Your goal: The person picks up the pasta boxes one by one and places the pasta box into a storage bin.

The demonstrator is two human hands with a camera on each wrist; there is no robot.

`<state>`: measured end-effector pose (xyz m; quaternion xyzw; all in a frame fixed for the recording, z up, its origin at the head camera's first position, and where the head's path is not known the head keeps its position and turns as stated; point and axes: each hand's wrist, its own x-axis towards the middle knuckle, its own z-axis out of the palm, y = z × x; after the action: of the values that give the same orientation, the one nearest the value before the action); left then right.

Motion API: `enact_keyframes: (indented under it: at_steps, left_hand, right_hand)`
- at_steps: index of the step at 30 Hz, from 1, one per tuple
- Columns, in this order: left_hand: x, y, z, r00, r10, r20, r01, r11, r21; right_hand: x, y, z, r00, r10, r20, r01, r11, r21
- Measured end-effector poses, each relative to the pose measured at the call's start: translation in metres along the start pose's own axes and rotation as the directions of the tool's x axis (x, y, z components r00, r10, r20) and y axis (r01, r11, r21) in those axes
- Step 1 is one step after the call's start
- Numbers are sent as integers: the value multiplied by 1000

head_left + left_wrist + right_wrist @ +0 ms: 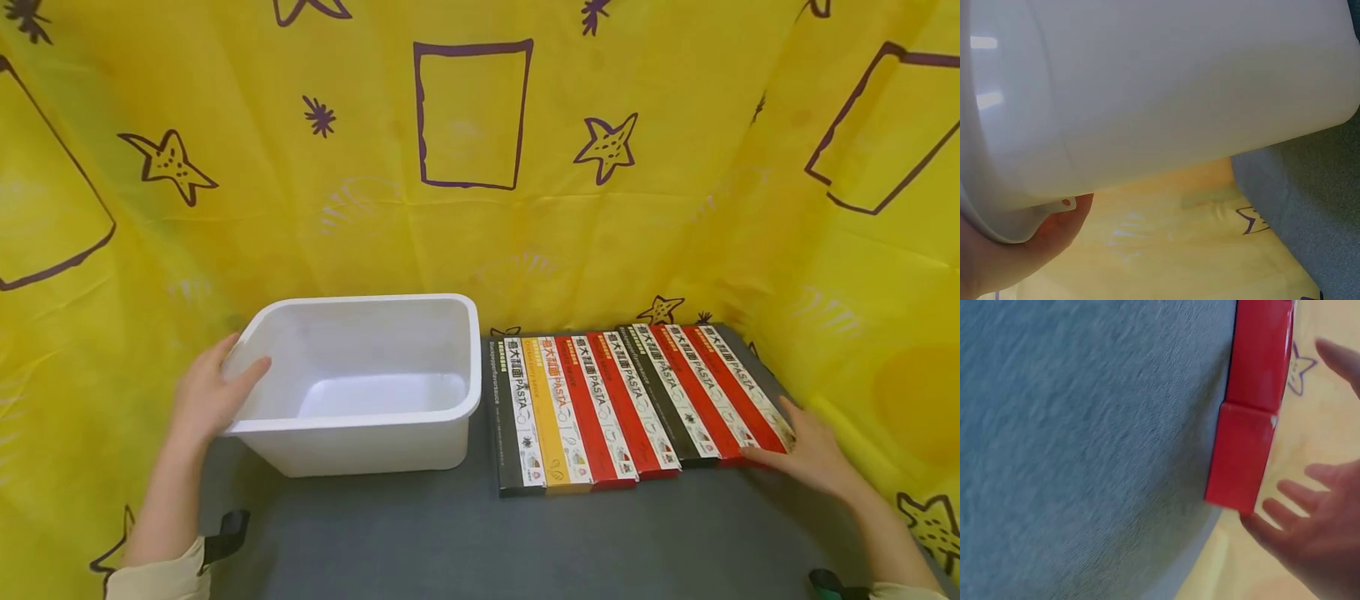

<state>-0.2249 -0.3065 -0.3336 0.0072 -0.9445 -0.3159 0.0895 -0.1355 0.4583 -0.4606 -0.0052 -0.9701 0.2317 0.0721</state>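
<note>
A white plastic bin point(367, 446) stands on the left of the dark table with nothing inside. My left hand point(204, 393) grips its left rim, thumb over the inner side and fingers round the outside. In the left wrist view, the hand's fingers curl under the lip of the bin point(1172, 100). To the right of the bin lies a row of several pasta boxes point(611, 392) in black, yellow and red. At the row's right end is my right hand point(810, 454), thumb and fingers spread around the last red box point(1241, 456). Its fingers look loosely extended in the right wrist view.
A yellow cloth point(360, 225) with purple stars and frames hangs behind the table and along both sides. The grey tabletop point(465, 550) extends in front of the bin and boxes. The bin's right wall stands close beside the leftmost black box point(510, 433).
</note>
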Motion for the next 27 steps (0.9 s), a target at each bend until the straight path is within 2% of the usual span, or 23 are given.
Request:
enact_keyframes:
  at_steps: [5, 9, 15, 20, 27]
  left_hand:
    - [-4, 0, -1, 1000, -6, -12, 6, 1000, 20]
    - [-5, 1, -1, 1000, 8, -16, -8, 1000, 27]
    - [-6, 3, 1, 1000, 28, -11, -28, 999, 34]
    - [-7, 5, 1, 1000, 19, -15, -19, 999, 47]
    - [-11, 7, 1, 999, 21, -31, -20, 999, 47]
  right_hand:
    - [-5, 12, 2, 996, 1, 90, -9, 996, 88]
    - [-6, 22, 6, 995, -7, 103, -7, 991, 132]
    - [-8, 30, 6, 980, 71, 185, -88, 993, 84]
    - [-7, 34, 6, 984, 78, 158, -85, 996, 35]
    - [-3, 38, 1, 995, 62, 73, -71, 990, 124]
